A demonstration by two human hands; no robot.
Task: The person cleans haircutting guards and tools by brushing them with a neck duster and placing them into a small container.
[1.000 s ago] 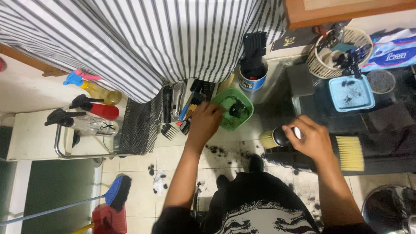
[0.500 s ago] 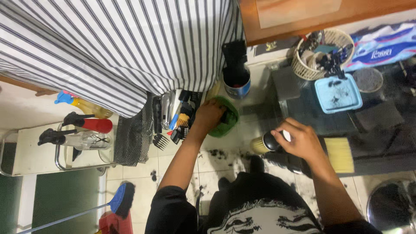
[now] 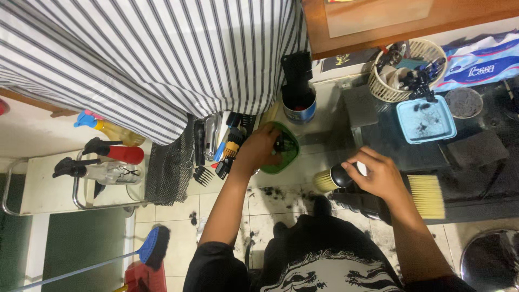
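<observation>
Head view: hands over a counter edge.
Left hand (image 3: 260, 148): fingers bent into the green bowl (image 3: 286, 155), gripping its near rim.
Right hand (image 3: 378, 176): fingers closed around the black handle of a round brush (image 3: 331, 179), bristles pointing left.
Bowl place: just below the blue tin (image 3: 299, 105).
Nearby: combs (image 3: 230, 148), flat yellow brush (image 3: 427, 196), striped cape (image 3: 151, 59).

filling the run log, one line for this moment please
left hand: reaching into green plastic bowl | right hand: gripping black-handled, pale-bristled round brush | nearby: flat yellow-bristled brush
</observation>
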